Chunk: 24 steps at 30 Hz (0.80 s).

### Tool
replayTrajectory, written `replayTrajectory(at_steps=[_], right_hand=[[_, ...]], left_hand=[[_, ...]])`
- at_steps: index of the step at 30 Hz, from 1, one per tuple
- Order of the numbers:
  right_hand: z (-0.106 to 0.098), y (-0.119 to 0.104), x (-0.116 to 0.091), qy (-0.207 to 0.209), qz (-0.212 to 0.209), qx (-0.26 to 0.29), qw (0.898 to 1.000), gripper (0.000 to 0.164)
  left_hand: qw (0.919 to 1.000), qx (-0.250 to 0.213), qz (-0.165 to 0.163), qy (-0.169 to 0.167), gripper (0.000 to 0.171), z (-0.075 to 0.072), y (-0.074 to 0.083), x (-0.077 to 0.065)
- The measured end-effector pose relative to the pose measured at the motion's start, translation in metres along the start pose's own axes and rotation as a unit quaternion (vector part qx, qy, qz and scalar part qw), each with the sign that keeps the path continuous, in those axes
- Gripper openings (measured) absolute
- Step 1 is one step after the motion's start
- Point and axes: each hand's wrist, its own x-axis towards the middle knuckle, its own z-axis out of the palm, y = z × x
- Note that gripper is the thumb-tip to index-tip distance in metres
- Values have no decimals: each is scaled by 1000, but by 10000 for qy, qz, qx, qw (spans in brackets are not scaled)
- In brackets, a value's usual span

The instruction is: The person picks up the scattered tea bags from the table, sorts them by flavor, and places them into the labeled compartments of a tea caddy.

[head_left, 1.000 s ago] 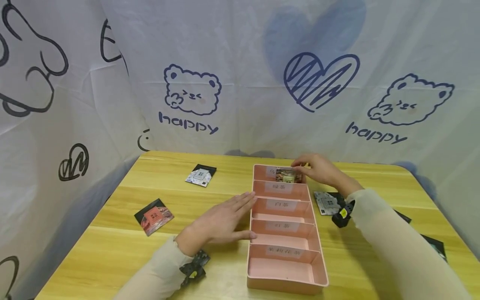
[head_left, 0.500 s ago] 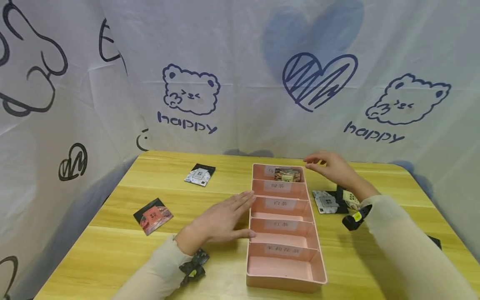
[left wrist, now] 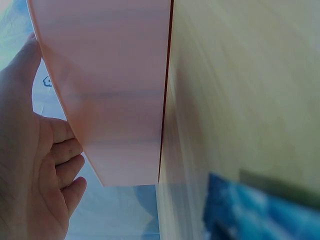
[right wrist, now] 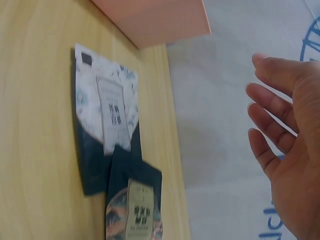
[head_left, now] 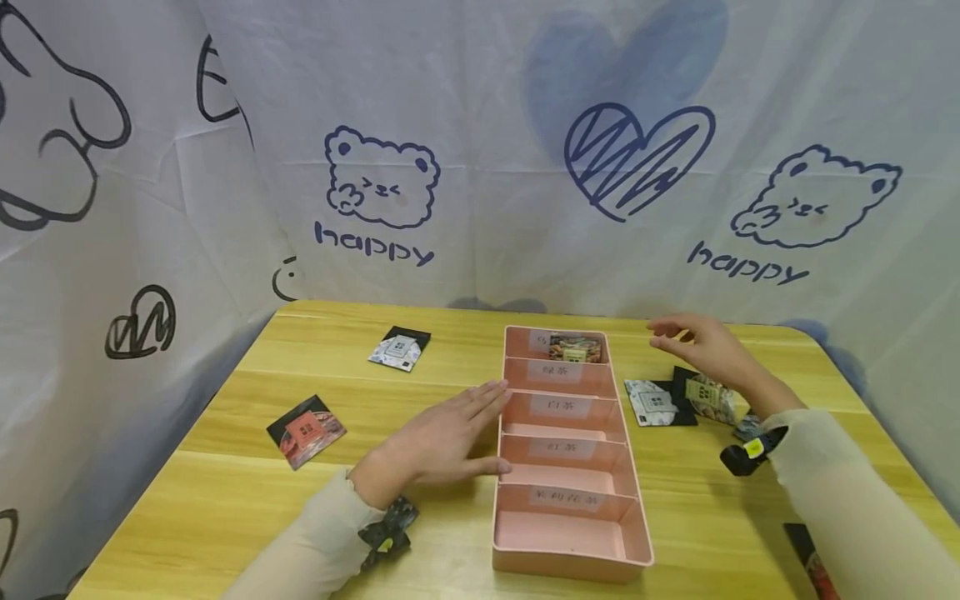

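Observation:
A pink tray (head_left: pixel 570 565) with a row of labelled compartments stands on the table. In its farthest compartment lies a tea sachet (head_left: pixel 575 348) with a yellow-green label. My left hand (head_left: pixel 442 442) rests along the tray's left rim, fingers extended and thumb touching the edge; the left wrist view shows this hand (left wrist: pixel 37 155) against the side wall. Beyond the tray's far right corner, my right hand (head_left: pixel 708 352) hovers with bent, relaxed fingers around nothing. Below it are a white-and-black sachet (head_left: pixel 651 402) and an overlapping yellow-labelled sachet (head_left: pixel 711 397).
On the left of the table lie a white-and-black sachet (head_left: pixel 400 348) and a red-labelled one (head_left: pixel 306 431). Partly behind the right sleeve are a bluish sachet (head_left: pixel 748 427) and a dark one with red (head_left: pixel 813 562). A printed curtain (head_left: pixel 480 167) hangs behind the table.
My right hand has drawn away from the sachet in the farthest compartment and moved right, past the tray, uncovering the yellow-labelled sachet on the table. The left hand has stayed at the rim.

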Motion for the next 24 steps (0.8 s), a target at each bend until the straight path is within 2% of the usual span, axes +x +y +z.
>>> replayTrajectory(at_steps=[7,24], right_hand=[[-7,17,-17,80,302,21,9995,48],[-7,68,-54,-368,876,-144,9954,60]], left_hand=[[10000,-19,-8,5,99,0,0,0],[10000,-38,-55,4,100,0,0,0]])
